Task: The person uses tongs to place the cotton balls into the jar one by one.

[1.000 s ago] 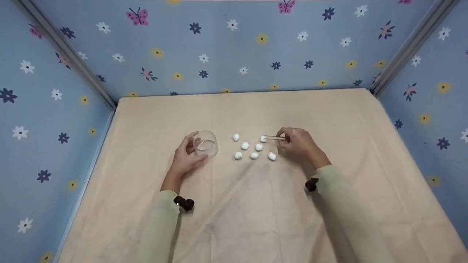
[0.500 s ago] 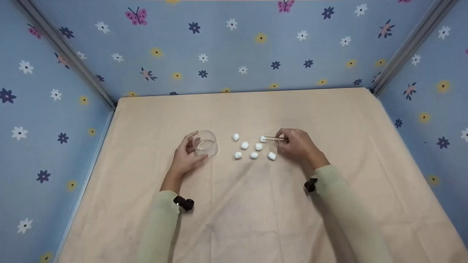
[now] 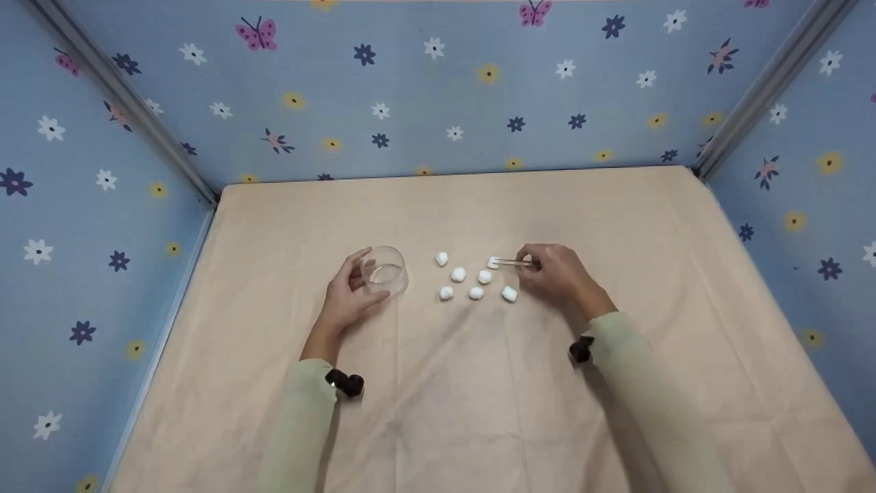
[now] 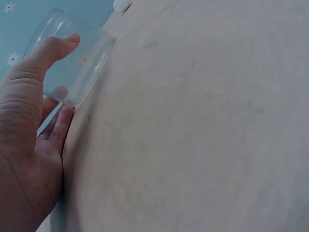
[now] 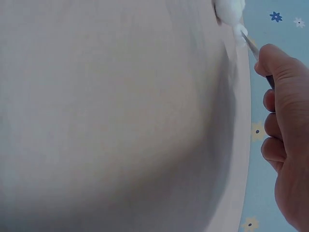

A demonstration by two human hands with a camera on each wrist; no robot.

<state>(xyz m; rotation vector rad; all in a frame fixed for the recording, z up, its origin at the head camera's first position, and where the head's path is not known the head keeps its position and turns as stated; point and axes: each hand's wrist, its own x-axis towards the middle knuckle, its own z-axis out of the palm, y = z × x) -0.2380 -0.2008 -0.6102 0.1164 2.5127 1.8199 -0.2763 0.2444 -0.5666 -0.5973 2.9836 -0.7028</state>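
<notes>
My left hand (image 3: 349, 291) grips a clear, round plastic jar (image 3: 385, 272) from its left side, thumb in front and fingers behind. The jar stands upright on the table, and its inside looks bare. In my right hand (image 3: 556, 270) is a pair of metal tweezers (image 3: 514, 263), pointing left. Their tips are at a white cotton ball (image 3: 493, 262), the rearmost on the right of a loose group. In the right wrist view the tweezers (image 5: 251, 42) reach into the white cotton (image 5: 240, 35), and my curled fingers hide their back end.
Several more cotton balls lie between the hands, among them one at the back left (image 3: 442, 258) and one at the front right (image 3: 509, 294). A beige cloth (image 3: 438, 397) with creases covers the table. Blue flowered walls (image 3: 438, 89) enclose the back and both sides.
The tweezer arms have come closer together at the cotton ball, and my right hand has dipped slightly. My left hand and the jar hold still.
</notes>
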